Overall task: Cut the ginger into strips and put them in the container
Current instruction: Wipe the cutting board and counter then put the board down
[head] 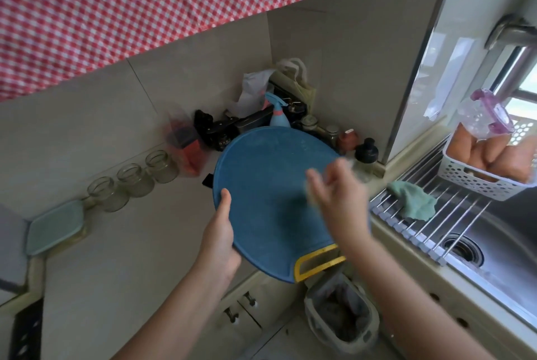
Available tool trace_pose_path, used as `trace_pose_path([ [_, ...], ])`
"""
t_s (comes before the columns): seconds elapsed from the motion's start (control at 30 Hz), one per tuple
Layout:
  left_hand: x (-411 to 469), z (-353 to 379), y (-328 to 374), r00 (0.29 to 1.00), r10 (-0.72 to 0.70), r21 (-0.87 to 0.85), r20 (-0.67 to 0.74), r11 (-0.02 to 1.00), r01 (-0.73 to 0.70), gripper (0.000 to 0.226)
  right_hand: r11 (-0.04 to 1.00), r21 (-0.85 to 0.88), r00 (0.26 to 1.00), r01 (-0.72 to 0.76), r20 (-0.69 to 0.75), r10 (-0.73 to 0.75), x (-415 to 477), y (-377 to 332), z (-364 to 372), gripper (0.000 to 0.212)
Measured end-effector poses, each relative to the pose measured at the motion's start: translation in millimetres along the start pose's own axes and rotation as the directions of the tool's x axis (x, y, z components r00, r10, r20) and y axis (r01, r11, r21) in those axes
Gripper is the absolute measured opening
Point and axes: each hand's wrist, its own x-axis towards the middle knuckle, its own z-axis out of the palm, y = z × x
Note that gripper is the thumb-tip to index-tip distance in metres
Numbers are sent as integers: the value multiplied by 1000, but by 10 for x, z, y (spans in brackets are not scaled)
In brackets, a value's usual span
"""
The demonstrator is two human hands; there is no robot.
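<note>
The left hand [220, 237] grips the rim of a round blue cutting board [270, 173], thumb on top, and holds it tilted above the table's front edge, over a lined bin [343, 316] on the floor. The right hand [340, 194] hangs over the board's face, motion-blurred, so I cannot tell its grip. A pale smear [312, 191] by its fingers may be ginger. A teal-lidded container [55, 226] sits at the table's left back corner, beside three glass jars [133, 179] along the wall.
</note>
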Motion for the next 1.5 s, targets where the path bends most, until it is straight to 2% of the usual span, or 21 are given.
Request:
trace_pose_path([
  [0.07, -25, 93, -83, 1000, -6, 5, 1, 1000, 6, 48, 993, 53, 982, 101, 155, -108, -409, -236, 303, 40],
  [0.2, -27, 175, -214, 997, -14, -26, -77, 1000, 12, 70, 942, -195, 960, 274, 109, -257, -693, -168, 619, 36],
  [0.37, -9, 225, -173, 1000, 4, -75, -28, 997, -6, 54, 833, -333, 897, 442, 143, -419, -533, 1, 512, 38],
  [0.43, 0, 227, -118, 999, 45, -60, -14, 997, -46, 47, 816, -425, 919, 393, 139, -370, -367, 116, 376, 37],
  [0.47, -7, 206, -84, 998, 63, -58, -14, 996, -63, 43, 825, -464, 946, 322, 133, -295, -260, 218, 296, 36],
  [0.53, -28, 145, -22, 995, 96, -38, -13, 995, -97, 36, 837, -533, 988, 122, 146, -51, -9, 468, 92, 33],
  [0.57, -34, 114, 3, 993, 115, -20, -7, 993, -115, 34, 837, -546, 984, 16, 157, 84, 86, 612, -14, 33],
  [0.63, -32, 50, 30, 987, 160, 33, -15, 987, -159, 32, 823, -564, 972, -75, 141, 186, 180, 839, -171, 37],
  [0.7, -39, 45, 46, 978, 204, 94, -35, 975, -200, 31, 859, -506, 984, -76, 99, 145, 148, 809, -200, 39],
  [0.83, -37, 160, -3, 975, 221, 129, -35, 968, -215, 33, 954, -279, 994, 105, 23, -102, -226, 97, 111, 39],
  [0.93, -27, 210, -98, 983, 182, 91, -34, 980, -178, 44, 966, -156, 977, 209, 76, -199, -533, -332, 397, 36],
  [1.03, -72, 203, -176, 992, 103, 70, -74, 993, -98, 53, 970, -139, 973, 200, 147, -179, -615, -380, 524, 39],
  [1.13, -123, 230, -219, 996, 77, 44, -42, 996, -75, 50, 908, -248, 940, 337, 145, -310, -561, -260, 553, 40],
  [1.2, -155, 242, -242, 996, 87, 24, -19, 996, -87, 45, 864, -334, 926, 377, 140, -350, -486, -156, 560, 36],
  [1.3, -189, 242, -218, 991, 130, 0, -32, 992, -130, 39, 861, -432, 962, 269, 83, -259, -262, 53, 502, 33],
  [1.37, -220, 214, -173, 988, 142, 10, -52, 990, -142, 36, 883, -461, 996, 88, 67, -64, -90, 186, 381, 31],
  [1.43, -235, 171, -143, 989, 134, 9, -65, 991, -134, 31, 881, -466, 989, -75, 79, 125, 44, 337, 243, 31],
  [1.5, -238, 126, -125, 989, 136, 17, -59, 991, -135, 32, 913, -400, 993, -76, 49, 104, 28, 310, 185, 35],
])
